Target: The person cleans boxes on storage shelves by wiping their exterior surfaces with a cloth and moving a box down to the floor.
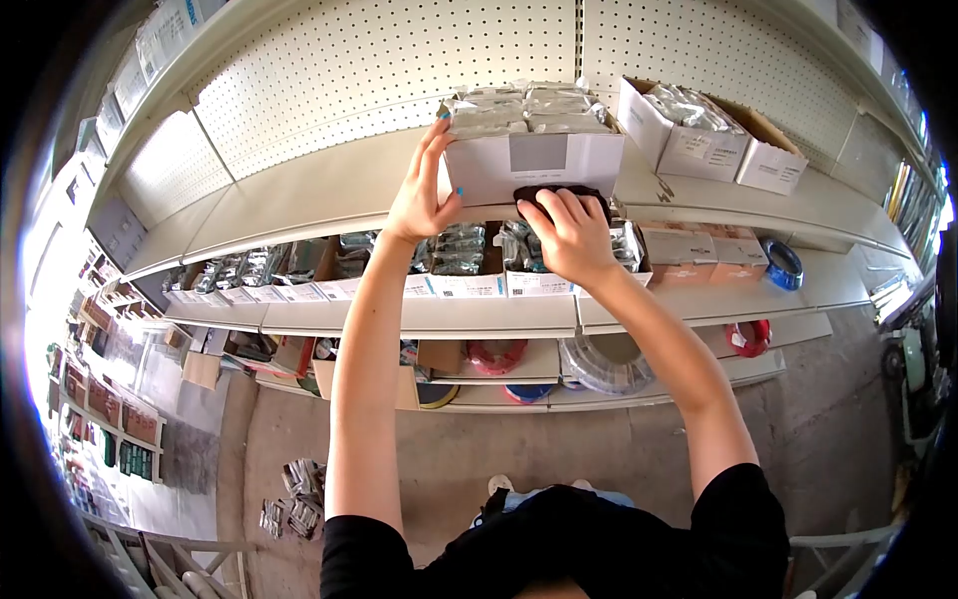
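A white cardboard box [479,168] full of clear plastic packets [529,108] stands on the upper shelf in front of me. My left hand [427,200] grips its left front corner, fingers up along the side and thumb at the front. Bunched under the fingers of my right hand [571,235] is a black cloth [564,192], which touches the lower front of the box near the shelf edge. Part of the cloth is hidden by that hand.
More open boxes [704,150] stand right on the upper shelf [299,205]. Below are rows of boxes with packets [459,250], brown cartons [704,250] and a blue coil [783,265]. Hose coils [604,364] sit lower. Loose packets [302,496] lie on the floor.
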Demonstrator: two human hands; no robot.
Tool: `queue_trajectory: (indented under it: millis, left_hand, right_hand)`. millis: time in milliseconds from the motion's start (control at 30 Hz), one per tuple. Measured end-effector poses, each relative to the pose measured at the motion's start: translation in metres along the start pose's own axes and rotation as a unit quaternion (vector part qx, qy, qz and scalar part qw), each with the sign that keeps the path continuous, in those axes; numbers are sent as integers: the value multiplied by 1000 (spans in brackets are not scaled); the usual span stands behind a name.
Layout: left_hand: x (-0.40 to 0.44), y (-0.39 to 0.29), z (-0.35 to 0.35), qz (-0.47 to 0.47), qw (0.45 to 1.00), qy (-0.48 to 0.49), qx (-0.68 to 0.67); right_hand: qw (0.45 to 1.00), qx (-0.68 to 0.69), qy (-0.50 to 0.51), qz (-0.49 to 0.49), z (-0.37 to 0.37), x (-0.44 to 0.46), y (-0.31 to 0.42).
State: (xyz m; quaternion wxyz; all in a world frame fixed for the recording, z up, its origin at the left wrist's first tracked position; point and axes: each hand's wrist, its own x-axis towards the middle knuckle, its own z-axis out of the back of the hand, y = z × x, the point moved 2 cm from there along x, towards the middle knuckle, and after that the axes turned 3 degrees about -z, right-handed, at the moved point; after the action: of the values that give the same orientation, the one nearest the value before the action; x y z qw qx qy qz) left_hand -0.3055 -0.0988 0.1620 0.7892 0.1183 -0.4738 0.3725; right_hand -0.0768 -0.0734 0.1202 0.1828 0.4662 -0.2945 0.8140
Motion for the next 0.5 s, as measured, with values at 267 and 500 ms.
queue_trajectory:
  millis: [267,500]
  left_hand:
    - [-4,-2,-11,-118,969,7,219]
    - [-4,-5,-11,-107,973,30,201]
  right_hand:
    - [991,3,-109,-77,21,40,-38]
    - [997,-3,-23,-68,8,-1,-15]
